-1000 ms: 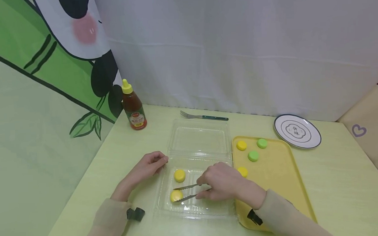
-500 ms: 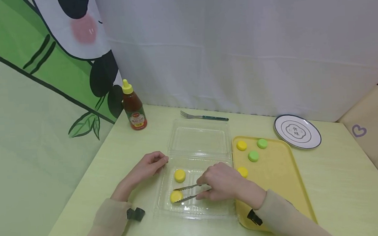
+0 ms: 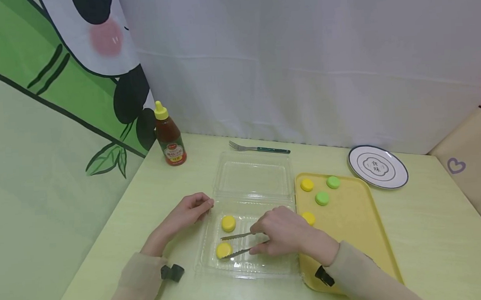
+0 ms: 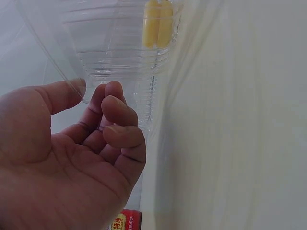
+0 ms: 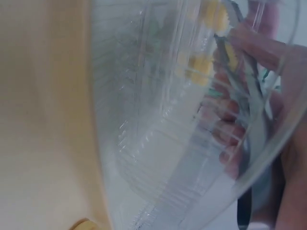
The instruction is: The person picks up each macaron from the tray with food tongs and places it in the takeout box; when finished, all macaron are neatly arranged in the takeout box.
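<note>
Your right hand (image 3: 284, 231) grips tongs (image 3: 237, 253), their arms spread, over the clear box (image 3: 251, 274). Inside the box's left half sit two yellow macarons (image 3: 228, 223), the nearer beside a tong tip. Your left hand (image 3: 191, 209) pinches the box's left edge. Right of the box lies a yellow tray (image 3: 348, 253).

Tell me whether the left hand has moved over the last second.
No: the left hand stays at the same spot by the clear plastic container.
</note>
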The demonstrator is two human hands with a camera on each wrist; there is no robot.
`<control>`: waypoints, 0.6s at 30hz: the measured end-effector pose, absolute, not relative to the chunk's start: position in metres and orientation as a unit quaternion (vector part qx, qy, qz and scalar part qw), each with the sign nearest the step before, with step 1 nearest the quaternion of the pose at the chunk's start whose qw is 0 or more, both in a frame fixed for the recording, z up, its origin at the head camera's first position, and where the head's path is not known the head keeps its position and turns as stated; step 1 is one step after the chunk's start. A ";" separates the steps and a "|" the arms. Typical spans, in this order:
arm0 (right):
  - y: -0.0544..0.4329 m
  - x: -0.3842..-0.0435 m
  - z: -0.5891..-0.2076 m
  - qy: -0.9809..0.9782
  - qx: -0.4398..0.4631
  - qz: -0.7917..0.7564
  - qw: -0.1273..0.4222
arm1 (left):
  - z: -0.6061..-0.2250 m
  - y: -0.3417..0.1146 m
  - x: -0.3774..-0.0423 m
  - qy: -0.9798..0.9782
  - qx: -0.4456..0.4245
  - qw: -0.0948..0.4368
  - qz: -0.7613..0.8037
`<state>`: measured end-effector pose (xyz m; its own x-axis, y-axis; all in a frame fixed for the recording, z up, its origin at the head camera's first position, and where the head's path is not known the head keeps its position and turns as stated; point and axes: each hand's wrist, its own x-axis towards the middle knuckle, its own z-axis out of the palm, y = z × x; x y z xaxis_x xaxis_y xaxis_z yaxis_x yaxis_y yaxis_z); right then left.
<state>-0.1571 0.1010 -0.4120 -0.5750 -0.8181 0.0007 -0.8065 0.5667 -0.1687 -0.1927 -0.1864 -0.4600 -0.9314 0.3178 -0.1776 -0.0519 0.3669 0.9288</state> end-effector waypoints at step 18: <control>0.129 -0.166 -0.393 0.903 -0.414 -0.110 0.033 | -0.460 -0.186 -0.193 0.816 0.078 0.164 0.548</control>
